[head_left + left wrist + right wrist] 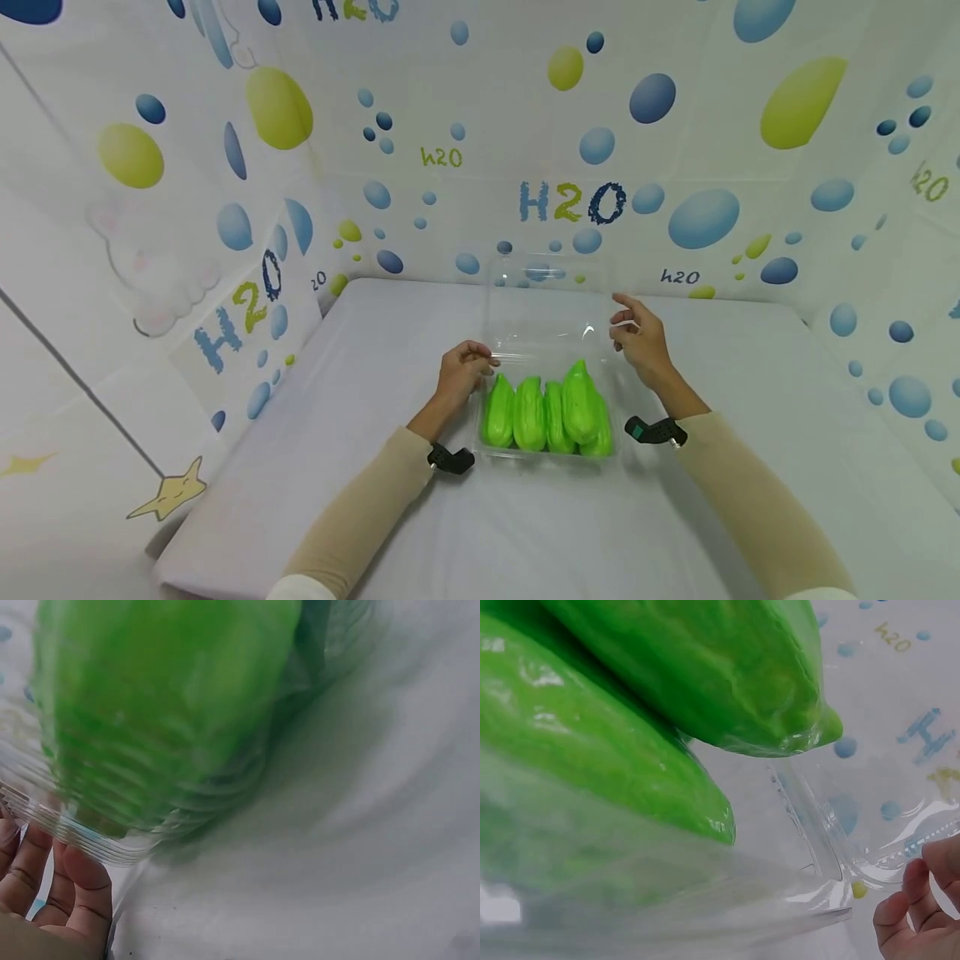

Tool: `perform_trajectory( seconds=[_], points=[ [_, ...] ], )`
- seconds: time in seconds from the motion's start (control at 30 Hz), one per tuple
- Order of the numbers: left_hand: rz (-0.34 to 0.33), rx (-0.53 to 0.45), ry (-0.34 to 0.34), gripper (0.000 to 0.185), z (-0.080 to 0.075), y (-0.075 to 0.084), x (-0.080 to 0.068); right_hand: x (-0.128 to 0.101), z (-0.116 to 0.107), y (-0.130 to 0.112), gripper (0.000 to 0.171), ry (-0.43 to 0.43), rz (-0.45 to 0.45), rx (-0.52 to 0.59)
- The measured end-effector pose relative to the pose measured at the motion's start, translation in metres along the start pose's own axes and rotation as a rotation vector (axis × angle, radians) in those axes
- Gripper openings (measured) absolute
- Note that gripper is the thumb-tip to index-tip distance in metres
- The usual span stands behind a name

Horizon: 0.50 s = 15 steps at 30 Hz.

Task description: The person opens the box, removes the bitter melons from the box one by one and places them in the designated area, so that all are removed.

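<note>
A clear plastic clamshell box (546, 454) stands on the white table with its lid (547, 312) swung up at the far side. Inside lie several glossy green, elongated fruit-like pieces (529, 414), ribbed and tapered at one end; one fatter piece (581, 404) rests on top at the right. My left hand (461, 372) holds the box's left rim near the hinge, its fingertips (86, 870) right at the ridged edge. Beside the lid's right edge is my right hand (639, 337), index finger extended and the others loosely bent, fingertips (915, 877) close to the lid's lower corner.
The white-covered table (360, 433) extends on both sides of the box. A white backdrop (487, 83) with blue and green drops rises behind it and along the sides. Each wrist bears a black strap with a small camera (452, 459).
</note>
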<state>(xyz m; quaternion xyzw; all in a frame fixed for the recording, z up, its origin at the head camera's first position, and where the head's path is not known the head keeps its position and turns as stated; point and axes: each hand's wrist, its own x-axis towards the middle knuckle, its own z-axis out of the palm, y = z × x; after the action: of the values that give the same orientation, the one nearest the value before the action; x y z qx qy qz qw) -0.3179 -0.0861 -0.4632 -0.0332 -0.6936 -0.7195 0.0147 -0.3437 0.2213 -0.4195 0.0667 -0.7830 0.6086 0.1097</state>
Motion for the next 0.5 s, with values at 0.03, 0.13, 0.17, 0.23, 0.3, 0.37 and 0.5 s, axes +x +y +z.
perform_trajectory(
  seconds=[0.03, 0.13, 0.17, 0.23, 0.3, 0.37, 0.5],
  points=[
    [0.001, -0.006, 0.003, 0.018, 0.0, 0.0, 0.0, -0.001, 0.0, 0.001, 0.053, -0.003, 0.007, 0.011],
    [0.014, -0.001, 0.017, 0.016, 0.001, -0.002, -0.001, -0.003, -0.001, 0.003, 0.051, -0.006, 0.026, 0.036],
    [0.018, 0.004, 0.021, 0.016, 0.001, -0.002, -0.001, -0.005, -0.001, 0.004, 0.05, -0.011, 0.027, 0.038],
    [0.025, 0.01, 0.025, 0.015, 0.002, -0.003, -0.002, -0.007, -0.002, 0.007, 0.048, -0.019, 0.038, 0.033],
    [0.024, 0.009, 0.023, 0.015, 0.002, -0.003, -0.004, -0.009, -0.003, 0.009, 0.047, -0.033, 0.052, 0.018],
    [0.02, -0.004, 0.018, 0.016, 0.001, -0.003, -0.005, -0.01, -0.003, 0.011, 0.046, -0.055, 0.074, 0.013],
    [0.031, -0.008, 0.005, 0.016, -0.001, -0.003, -0.006, -0.013, -0.004, 0.014, 0.047, -0.101, 0.123, 0.017]
  ],
)
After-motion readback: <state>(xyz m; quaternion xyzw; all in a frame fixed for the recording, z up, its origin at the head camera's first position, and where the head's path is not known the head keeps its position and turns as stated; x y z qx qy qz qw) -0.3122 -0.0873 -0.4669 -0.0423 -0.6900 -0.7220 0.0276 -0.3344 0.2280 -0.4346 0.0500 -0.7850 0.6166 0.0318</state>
